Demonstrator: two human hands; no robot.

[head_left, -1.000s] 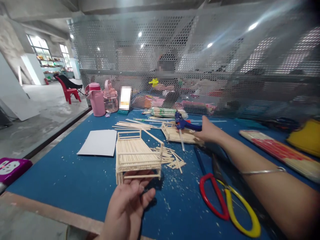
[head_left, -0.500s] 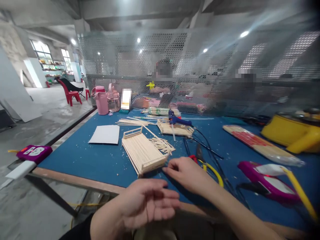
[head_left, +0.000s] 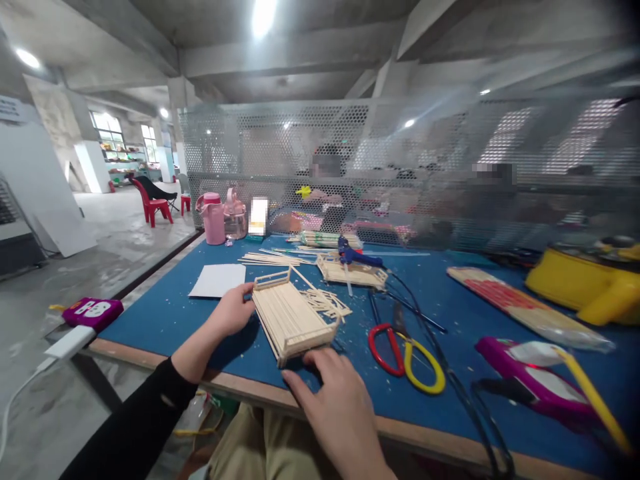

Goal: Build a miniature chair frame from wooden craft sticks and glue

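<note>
A small model bed (head_left: 287, 303) made of pale wooden sticks, with a low rail at each end, stands on the blue tabletop before me. At its left side, my left hand (head_left: 233, 310) has closed its fingers on the edge near the far rail. By the near rail is my right hand (head_left: 340, 397), its thumb and fingers spread apart; whether the fingertips touch the rail I cannot tell. Loose sticks (head_left: 325, 301) lie just right of the bed. Behind them, a blue glue gun (head_left: 357, 255) rests on a second stick piece (head_left: 353, 272).
Scissors (head_left: 400, 347) with red and yellow handles lie on the right, beside a black cable (head_left: 450, 380). Farther right are a packet of sticks (head_left: 525, 307) and a purple device (head_left: 535, 380). White card (head_left: 217, 280), a pink flask (head_left: 213, 220) and a mesh screen (head_left: 390, 140) stand farther back.
My left hand has gone from palm-up at the table's front edge to the bed's left side. My right hand has turned and opened by the near rail. The view has tilted up slightly.
</note>
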